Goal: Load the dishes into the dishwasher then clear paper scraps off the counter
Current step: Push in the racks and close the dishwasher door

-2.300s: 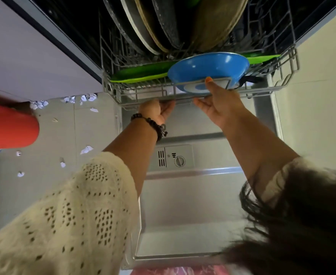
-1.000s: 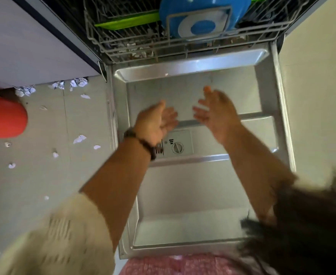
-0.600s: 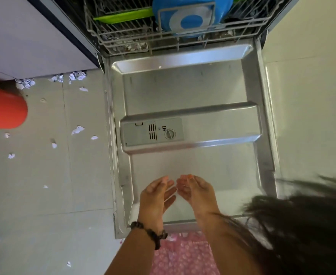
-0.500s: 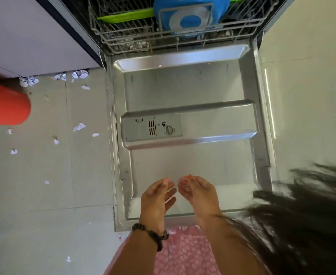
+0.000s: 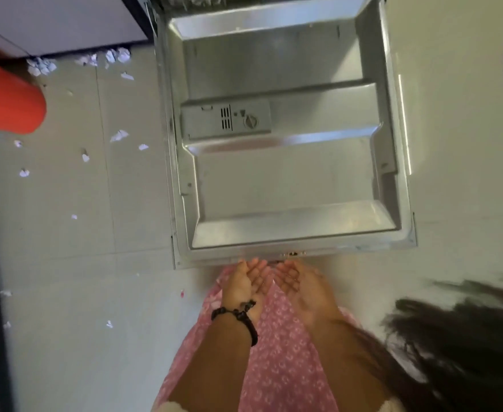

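Below the lowered dishwasher door (image 5: 288,173), the left hand (image 5: 245,285) and right hand (image 5: 299,288) are reaching palm-up, fingers straight, holding nothing; likely lifting it shut next, paper scraps (image 5: 118,135) littering the floor.

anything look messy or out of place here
Yes: torn white paper scraps lie scattered over the floor left of the open dishwasher door, thickest along the cabinet base. Both hands are empty.

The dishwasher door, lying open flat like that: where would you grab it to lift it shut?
Probably the door's near edge, from underneath, palms up. It lies flat, hinged at the far end. Both hands sit open just below that edge.
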